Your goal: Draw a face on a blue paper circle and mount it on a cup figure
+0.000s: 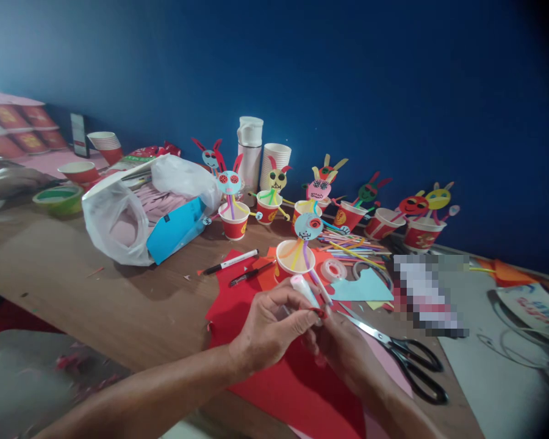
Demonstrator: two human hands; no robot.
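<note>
Just above the red paper sheet (302, 378), my left hand (272, 326) is closed, thumb and forefinger pinching a small dark red piece (319, 312). My right hand (343, 341) meets it there, fingers closed at the same piece, though partly hidden. A white tube with a pinkish end (303, 290) sticks up between the hands; which one grips it I cannot tell. Right behind stands a paper cup (286, 268) bearing a pale blue paper face (308, 226) with one red eye. Black-handled scissors (393, 347) lie to the right of my right hand.
Several red paper cups with paper faces (234, 222) line the blue wall. Left are a plastic bag (114, 225), blue card (180, 231) and markers (233, 262). Coloured sticks (352, 247) and tape (333, 269) lie right. Another person's blurred hand (9, 183) is far left.
</note>
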